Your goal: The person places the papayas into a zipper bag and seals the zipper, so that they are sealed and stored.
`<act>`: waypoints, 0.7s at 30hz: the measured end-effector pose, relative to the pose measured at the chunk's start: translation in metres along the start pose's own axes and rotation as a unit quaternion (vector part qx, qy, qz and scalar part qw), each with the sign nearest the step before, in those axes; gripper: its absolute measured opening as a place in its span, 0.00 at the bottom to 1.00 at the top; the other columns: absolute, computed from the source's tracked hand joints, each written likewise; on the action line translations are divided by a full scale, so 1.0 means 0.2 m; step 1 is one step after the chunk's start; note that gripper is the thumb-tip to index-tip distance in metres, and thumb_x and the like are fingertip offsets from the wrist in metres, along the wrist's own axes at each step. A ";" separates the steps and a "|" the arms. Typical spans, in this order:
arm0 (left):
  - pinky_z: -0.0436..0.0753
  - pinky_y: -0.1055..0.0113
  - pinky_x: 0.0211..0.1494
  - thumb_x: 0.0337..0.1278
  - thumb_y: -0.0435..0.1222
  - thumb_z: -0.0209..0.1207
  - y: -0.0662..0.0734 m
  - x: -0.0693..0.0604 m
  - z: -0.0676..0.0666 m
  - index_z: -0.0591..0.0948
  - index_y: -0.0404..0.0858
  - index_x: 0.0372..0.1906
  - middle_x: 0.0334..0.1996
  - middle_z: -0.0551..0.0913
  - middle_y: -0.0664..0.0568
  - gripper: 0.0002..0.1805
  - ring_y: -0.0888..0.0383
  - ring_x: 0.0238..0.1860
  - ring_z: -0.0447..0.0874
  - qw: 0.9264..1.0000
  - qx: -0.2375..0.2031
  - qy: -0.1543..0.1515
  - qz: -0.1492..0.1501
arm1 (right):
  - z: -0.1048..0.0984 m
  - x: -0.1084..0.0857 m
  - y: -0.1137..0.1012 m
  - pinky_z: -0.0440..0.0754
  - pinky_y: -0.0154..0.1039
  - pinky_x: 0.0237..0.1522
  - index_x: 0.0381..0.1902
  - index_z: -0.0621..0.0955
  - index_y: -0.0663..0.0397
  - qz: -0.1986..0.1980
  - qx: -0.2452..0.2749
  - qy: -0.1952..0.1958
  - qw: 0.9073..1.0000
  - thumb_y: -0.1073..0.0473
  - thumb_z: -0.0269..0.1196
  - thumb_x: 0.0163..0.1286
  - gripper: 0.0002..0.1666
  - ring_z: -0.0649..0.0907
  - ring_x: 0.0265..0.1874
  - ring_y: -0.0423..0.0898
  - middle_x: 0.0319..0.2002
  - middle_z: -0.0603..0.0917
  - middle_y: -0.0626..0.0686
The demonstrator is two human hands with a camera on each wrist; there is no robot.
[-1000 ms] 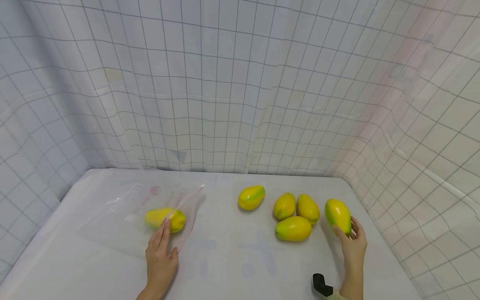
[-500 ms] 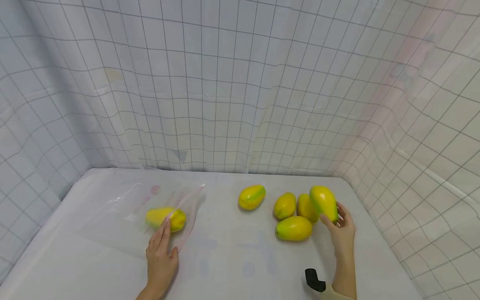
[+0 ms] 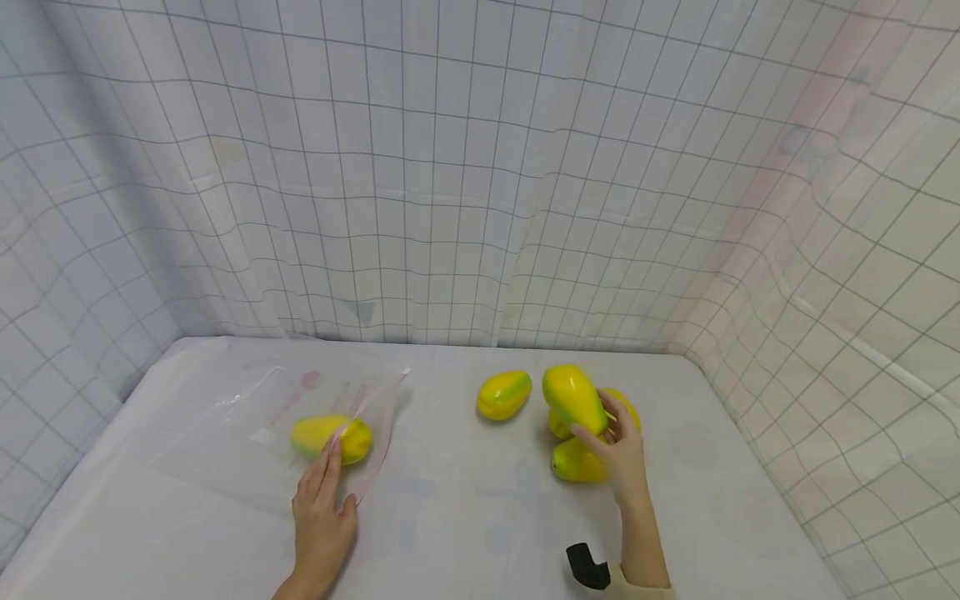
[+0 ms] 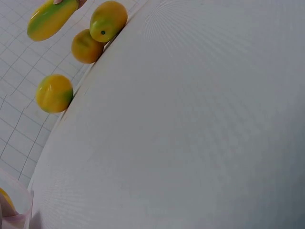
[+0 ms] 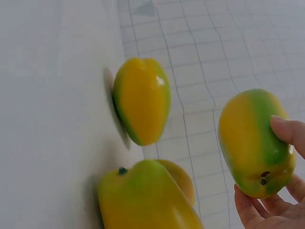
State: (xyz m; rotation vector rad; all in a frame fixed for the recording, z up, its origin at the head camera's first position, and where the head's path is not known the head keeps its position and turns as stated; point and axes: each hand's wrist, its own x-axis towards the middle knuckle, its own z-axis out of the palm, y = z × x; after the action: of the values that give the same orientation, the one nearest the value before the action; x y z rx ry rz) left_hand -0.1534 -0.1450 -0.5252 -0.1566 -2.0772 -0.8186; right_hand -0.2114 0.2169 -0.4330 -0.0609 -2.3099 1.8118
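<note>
My right hand (image 3: 624, 454) grips a yellow-green papaya (image 3: 573, 398), thumb on one side and fingers on the other. It is held above several papayas, partly covering them; one of these is the front papaya (image 3: 577, 460). In the right wrist view the held papaya (image 5: 255, 143) shows its dark stem end. My left hand (image 3: 322, 517) lies at the mouth of a clear plastic bag (image 3: 247, 417), its fingers fairly straight and touching the bag's edge by a papaya (image 3: 318, 435) inside. Only a sliver of that hand shows in the left wrist view.
A single papaya (image 3: 503, 395) lies mid-table between the bag and the group. The white table (image 3: 465, 533) is bounded at the back and sides by a grid-patterned curtain (image 3: 465, 208). A black mount (image 3: 587, 567) sits on the right wrist.
My right hand has carried its papaya leftward from the right side of the table to above the group. The left hand and the bag have stayed in place.
</note>
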 end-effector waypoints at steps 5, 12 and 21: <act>0.63 0.50 0.44 0.11 0.12 0.59 0.00 0.00 0.00 0.67 0.30 0.62 0.59 0.69 0.37 0.52 0.37 0.51 0.66 1.000 -0.005 0.000 -0.001 | 0.13 -0.02 -0.01 0.64 0.48 0.60 0.62 0.68 0.51 -0.024 -0.007 -0.037 0.999 0.58 0.68 0.53 0.38 0.70 0.57 0.52 0.60 0.69 0.55; 0.63 0.51 0.42 0.11 0.12 0.59 0.00 0.00 0.00 0.67 0.30 0.62 0.59 0.69 0.37 0.52 0.38 0.52 0.66 1.000 -0.001 -0.001 -0.001 | 0.27 -0.04 0.00 0.67 0.48 0.58 0.61 0.69 0.54 -0.045 0.002 -0.078 0.996 0.62 0.67 0.53 0.36 0.71 0.55 0.53 0.60 0.70 0.56; 0.63 0.50 0.43 0.11 0.11 0.60 0.00 0.00 0.00 0.66 0.30 0.63 0.59 0.69 0.37 0.53 0.37 0.51 0.66 1.000 0.000 -0.002 -0.003 | 0.43 -0.11 -0.13 0.67 0.52 0.56 0.60 0.68 0.63 -0.048 0.012 -0.152 0.987 0.67 0.65 0.54 0.35 0.70 0.54 0.58 0.59 0.70 0.60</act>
State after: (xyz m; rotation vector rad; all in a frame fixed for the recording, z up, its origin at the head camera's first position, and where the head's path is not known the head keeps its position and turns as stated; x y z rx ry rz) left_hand -0.1534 -0.1445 -0.5247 -0.1516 -2.0827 -0.8226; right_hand -0.2034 0.1251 -0.4308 0.3479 -2.4358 1.9135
